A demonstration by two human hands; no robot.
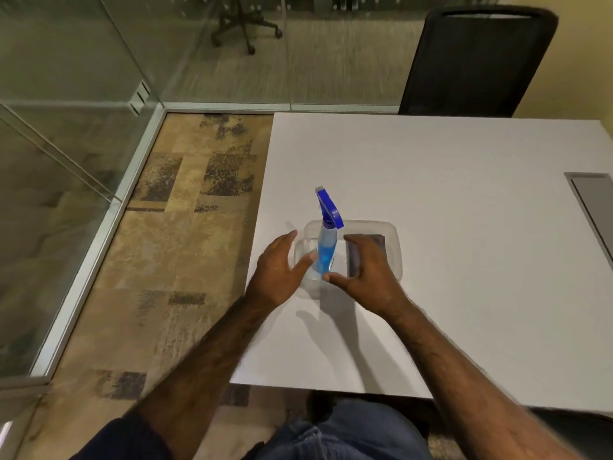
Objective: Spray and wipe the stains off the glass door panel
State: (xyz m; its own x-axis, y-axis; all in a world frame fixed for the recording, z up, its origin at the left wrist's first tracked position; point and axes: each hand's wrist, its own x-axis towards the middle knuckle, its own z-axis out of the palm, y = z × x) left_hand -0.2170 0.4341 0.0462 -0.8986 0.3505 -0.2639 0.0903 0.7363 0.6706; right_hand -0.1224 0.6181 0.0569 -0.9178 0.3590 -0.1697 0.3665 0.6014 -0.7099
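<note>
1. Standing upright in a clear plastic tray on the white table: spray bottle, translucent body with blue liquid, blue trigger head with a pale nozzle pointing away from the person.
2. Lying in the tray's right half, beside the bottle: folded dark cloth, partly hidden by the right hand.
3. Glass panels with metal frames, left of the table and along the far side; stains cannot be made out from the head view.
4. Table edges: left edge and near edge both in sight, the tray sitting near the left edge. Patterned carpet lies open between table and glass. Black chair at the table's far side; grey inset panel at the right.
5. Left hand: fingers spread, unclenched, thumb tip close to the bottle's body; grasping nothing.
6. Right hand: fingers arched over the cloth, thumb at the bottle's base; contact cannot be told, nothing clasped.
</note>
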